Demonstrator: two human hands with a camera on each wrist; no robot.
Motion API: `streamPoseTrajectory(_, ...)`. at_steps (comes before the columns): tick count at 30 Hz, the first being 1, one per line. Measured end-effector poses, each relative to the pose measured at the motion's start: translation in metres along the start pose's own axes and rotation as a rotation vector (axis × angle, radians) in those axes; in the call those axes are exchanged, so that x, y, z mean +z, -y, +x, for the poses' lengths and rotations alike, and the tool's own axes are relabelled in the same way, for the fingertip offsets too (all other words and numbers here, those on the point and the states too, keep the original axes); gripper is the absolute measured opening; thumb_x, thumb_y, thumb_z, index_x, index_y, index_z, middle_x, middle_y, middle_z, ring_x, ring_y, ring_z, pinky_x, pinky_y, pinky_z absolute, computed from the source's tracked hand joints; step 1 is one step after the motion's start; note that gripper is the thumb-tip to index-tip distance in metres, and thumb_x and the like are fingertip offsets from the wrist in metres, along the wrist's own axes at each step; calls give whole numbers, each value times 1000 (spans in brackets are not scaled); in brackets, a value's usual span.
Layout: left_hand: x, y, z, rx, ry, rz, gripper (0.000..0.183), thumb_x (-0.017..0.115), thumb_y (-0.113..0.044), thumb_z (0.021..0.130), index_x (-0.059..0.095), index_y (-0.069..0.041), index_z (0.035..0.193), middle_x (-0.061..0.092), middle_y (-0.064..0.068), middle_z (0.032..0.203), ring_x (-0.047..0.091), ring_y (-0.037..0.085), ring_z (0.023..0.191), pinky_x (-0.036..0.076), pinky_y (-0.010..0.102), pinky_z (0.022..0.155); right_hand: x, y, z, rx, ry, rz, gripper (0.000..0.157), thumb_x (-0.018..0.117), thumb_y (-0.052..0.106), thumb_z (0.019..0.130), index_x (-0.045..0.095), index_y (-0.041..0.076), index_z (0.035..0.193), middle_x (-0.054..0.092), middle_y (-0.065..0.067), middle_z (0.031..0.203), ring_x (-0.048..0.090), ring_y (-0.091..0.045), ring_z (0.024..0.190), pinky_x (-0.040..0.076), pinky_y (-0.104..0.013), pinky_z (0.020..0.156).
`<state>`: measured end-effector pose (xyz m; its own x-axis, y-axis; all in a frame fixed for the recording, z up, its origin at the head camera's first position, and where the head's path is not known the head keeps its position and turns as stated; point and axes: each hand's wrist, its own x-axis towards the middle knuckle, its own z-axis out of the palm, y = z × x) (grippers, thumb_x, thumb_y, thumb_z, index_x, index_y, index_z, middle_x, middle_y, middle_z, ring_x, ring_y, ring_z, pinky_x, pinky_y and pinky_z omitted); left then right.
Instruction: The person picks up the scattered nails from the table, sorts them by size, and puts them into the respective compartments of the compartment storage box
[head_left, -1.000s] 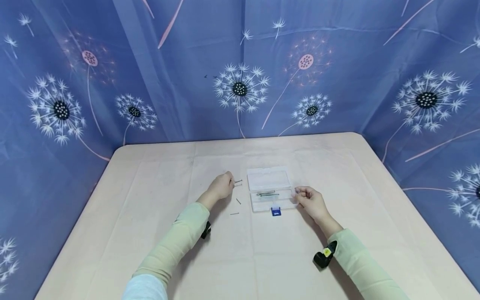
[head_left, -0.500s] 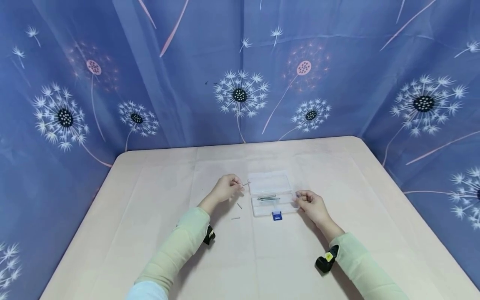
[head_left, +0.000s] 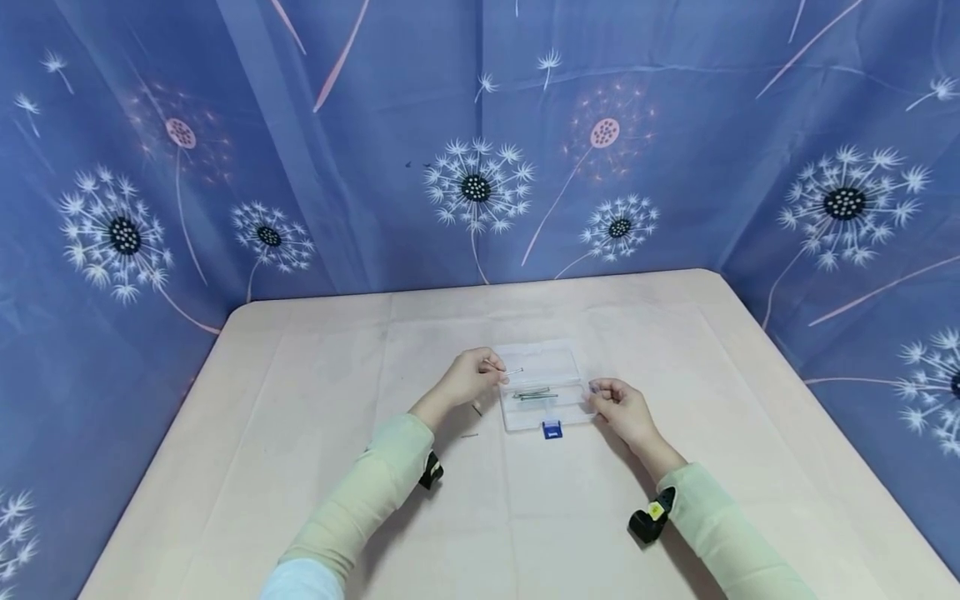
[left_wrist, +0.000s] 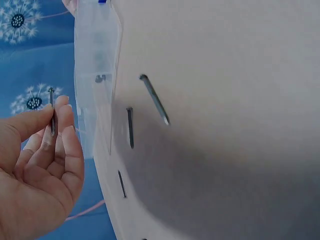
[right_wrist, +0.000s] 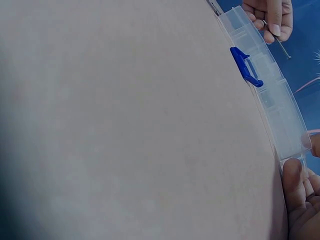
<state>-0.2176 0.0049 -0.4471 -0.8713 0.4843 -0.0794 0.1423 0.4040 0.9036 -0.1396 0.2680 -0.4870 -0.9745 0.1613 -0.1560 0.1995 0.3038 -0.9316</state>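
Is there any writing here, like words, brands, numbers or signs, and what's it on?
No readable text anywhere.
Yellow patch on the right wrist's black gadget: any print is too small to read.
Clear box and blue latch: no lettering can be made out.
Flowered backdrop: no words visible.

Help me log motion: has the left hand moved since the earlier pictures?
Yes: in the head view, the left hand went right, toward the clear box.

Head cam's up high and farthest back, facing forward and down over the worktop [head_left: 570,517]. Both wrist cams sit way closer and rolled sideways (tilt your head), facing across it to the blue backdrop [left_wrist: 42,67]; all three share the clear box [right_wrist: 286,122].
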Motion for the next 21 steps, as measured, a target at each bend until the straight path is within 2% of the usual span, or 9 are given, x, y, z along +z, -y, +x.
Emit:
streamPoseTrajectory(10, 13, -10, 7, 16, 51, 96, 6, 62, -3, 88, 64, 0, 93, 70, 14, 96, 67, 19, 86, 55, 22, 70, 1, 1, 1, 0, -8, 9, 36, 61, 8, 90, 52, -13, 119, 58, 3, 81, 51, 1, 62, 49, -14, 56)
streamPoseTrajectory(21, 26, -16, 16, 11, 77, 137, 7, 63, -3, 87, 64, 0, 94, 70, 14, 94, 67, 21, 81, 55, 21, 67, 1, 2, 1, 7, -17, 28, 36, 60, 6, 90, 53, -13, 119, 58, 4, 80, 51, 2, 62, 49, -13, 56)
